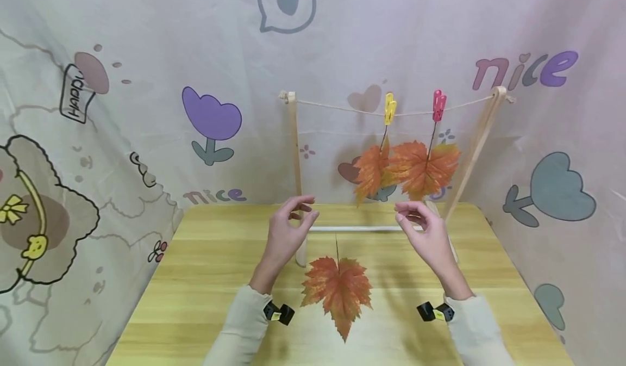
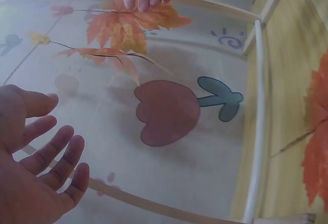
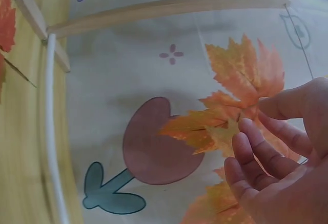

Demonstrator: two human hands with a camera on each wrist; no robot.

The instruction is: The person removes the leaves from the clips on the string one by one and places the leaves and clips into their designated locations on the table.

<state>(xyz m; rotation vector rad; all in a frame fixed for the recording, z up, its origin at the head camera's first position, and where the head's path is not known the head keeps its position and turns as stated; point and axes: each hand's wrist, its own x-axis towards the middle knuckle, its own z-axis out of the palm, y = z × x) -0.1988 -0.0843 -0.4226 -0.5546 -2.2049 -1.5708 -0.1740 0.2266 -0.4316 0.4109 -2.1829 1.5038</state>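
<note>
My left hand (image 1: 287, 229) hovers over the table beside the rack's left post, fingers loosely bent and holding nothing. Opposite it, my right hand (image 1: 424, 229) is raised just below the hanging leaves, thumb and fingers apart with nothing between them. In the right wrist view its fingers overlap an orange maple leaf (image 3: 236, 62), with no grip showing. One artificial maple leaf (image 1: 369, 170) hangs from a yellow clothespin (image 1: 389, 109), another leaf (image 1: 425, 165) from a pink clothespin (image 1: 439, 105). A third leaf (image 1: 338, 290) lies on the table between my forearms, stem pointing away.
A wooden rack has a left post (image 1: 295, 148), a right post (image 1: 474, 154), a sagging string (image 1: 337, 106) across the top and a white crossbar (image 1: 362, 228) low down. It stands on the wood-grain table (image 1: 195, 301). A printed cloth (image 1: 137, 23) surrounds the table's back and sides.
</note>
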